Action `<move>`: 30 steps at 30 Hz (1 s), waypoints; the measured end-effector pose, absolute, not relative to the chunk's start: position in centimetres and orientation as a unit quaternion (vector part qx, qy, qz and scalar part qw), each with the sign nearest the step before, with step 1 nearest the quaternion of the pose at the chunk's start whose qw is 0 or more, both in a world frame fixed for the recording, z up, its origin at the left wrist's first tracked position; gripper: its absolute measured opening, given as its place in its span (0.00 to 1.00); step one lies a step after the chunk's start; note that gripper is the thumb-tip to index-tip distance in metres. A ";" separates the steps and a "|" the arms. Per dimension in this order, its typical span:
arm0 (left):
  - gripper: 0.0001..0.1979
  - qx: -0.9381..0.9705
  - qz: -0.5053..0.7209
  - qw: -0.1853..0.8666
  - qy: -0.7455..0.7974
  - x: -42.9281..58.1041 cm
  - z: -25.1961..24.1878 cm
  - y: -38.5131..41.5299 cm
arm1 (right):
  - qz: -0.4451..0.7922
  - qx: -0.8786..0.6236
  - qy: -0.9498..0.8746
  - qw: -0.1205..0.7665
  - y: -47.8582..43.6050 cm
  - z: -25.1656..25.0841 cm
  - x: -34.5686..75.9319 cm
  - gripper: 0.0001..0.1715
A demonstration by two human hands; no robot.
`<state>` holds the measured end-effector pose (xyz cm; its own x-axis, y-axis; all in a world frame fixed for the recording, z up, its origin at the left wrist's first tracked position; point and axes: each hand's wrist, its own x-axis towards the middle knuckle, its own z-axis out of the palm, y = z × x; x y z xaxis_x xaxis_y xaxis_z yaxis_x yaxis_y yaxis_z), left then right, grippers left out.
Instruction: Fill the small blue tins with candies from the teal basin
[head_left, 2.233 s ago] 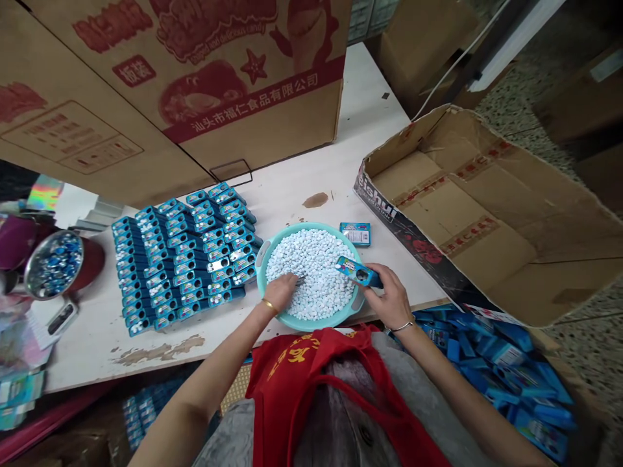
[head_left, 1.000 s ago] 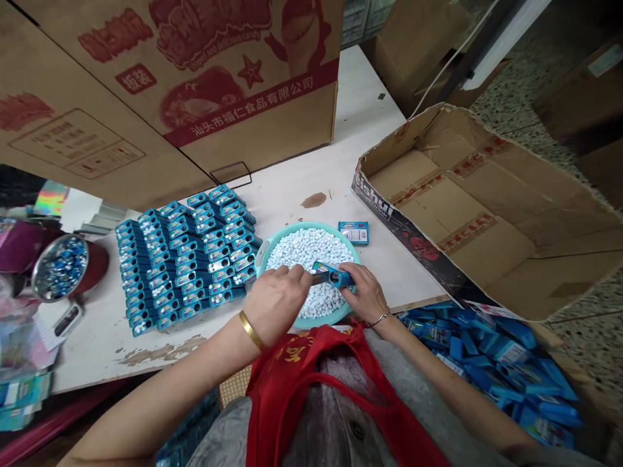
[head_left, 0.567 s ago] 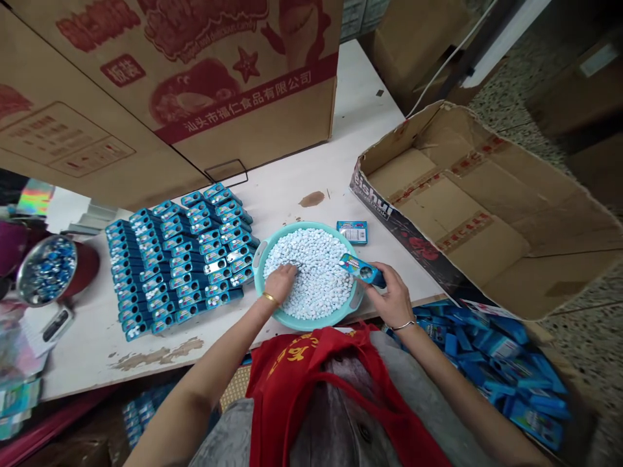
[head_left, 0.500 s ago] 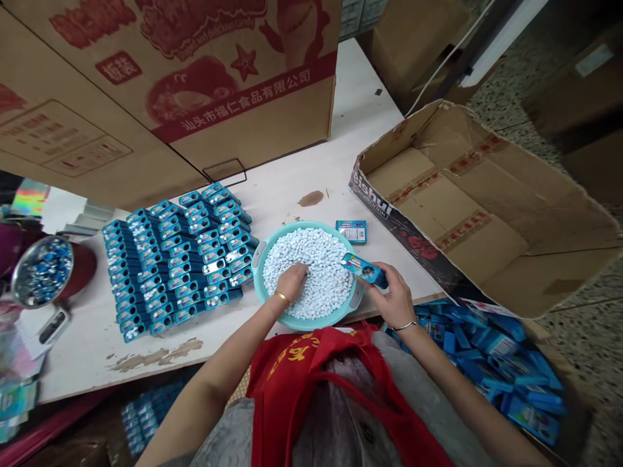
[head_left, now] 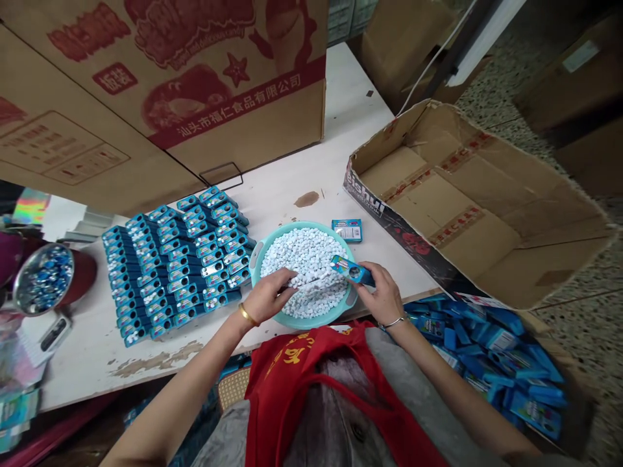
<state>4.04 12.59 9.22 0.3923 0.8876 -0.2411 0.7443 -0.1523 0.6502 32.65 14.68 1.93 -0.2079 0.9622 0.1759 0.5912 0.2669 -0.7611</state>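
A light teal bowl (head_left: pixel 257 254) full of small white pellets (head_left: pixel 306 250) stands on the table before me. My left hand (head_left: pixel 270 295) is at the bowl's left side, thumb and fingertips drawn together over the pellets; a thin, clear-looking edge runs right from them, too faint to make out. In my right hand (head_left: pixel 378 292) is a blue box (head_left: pixel 351 270), tilted, its left end over the bowl's right rim. Several rows of blue boxes (head_left: pixel 182 259) stand left of the bowl. Another blue box (head_left: pixel 347 230) lies flat just behind the bowl's right side.
Large printed cartons (head_left: pixel 204 84) stand at the back left. An open cardboard tray (head_left: pixel 467 214) is at the right, with a heap of blue boxes (head_left: pixel 491 357) below. A metal bowl of shiny wrapped pieces (head_left: pixel 43 275) and a small device (head_left: pixel 54 332) are far left.
My left hand has moved left and slightly toward me, lifting out of the pellets. My right hand and its blue box have shifted slightly left. The whole view has shifted a little.
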 end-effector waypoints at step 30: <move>0.06 0.738 -0.076 0.279 0.609 4.7 18.5 12.7 | 0.392 -0.397 -0.757 0.340 15.0 0.4 28.3 0.22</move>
